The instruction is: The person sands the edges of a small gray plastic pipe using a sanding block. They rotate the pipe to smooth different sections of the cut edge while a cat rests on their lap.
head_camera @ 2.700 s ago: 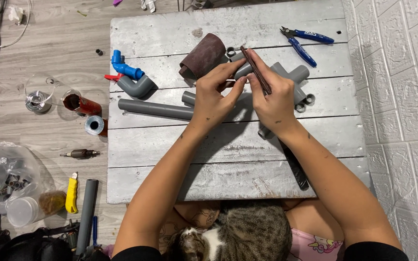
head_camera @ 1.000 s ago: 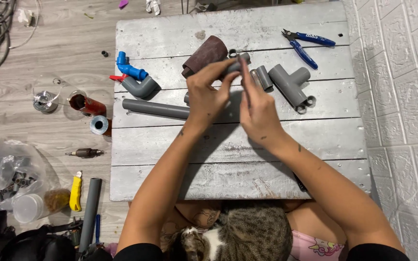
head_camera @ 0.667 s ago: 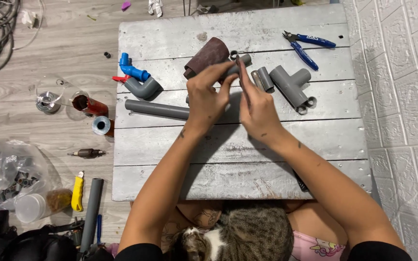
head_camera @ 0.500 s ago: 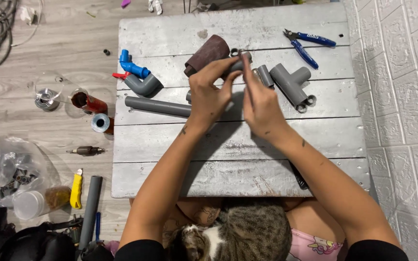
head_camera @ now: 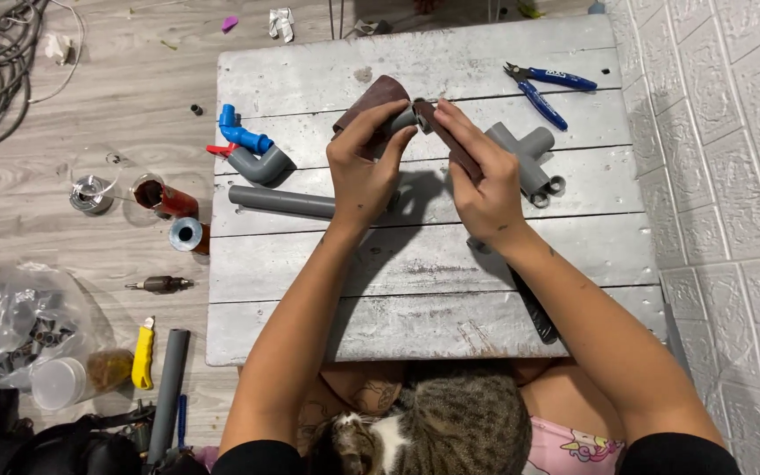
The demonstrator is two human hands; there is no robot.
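My left hand grips a short grey pipe piece above the grey wooden board. My right hand presses a strip of brown sandpaper against that pipe's end. A roll of the same brown sandpaper lies just behind my left fingers. A long grey pipe lies on the board to the left of my left wrist. A grey tee fitting sits right of my right hand.
A grey elbow with a blue valve lies at the board's left. Blue pliers rest at the back right. A red can, a tape roll, a yellow knife and a pipe lie on the floor. A cat sits in my lap.
Both hands have stayed together over the board, the right hand shifting the sandpaper strip along the pipe end. The view has drifted slightly.
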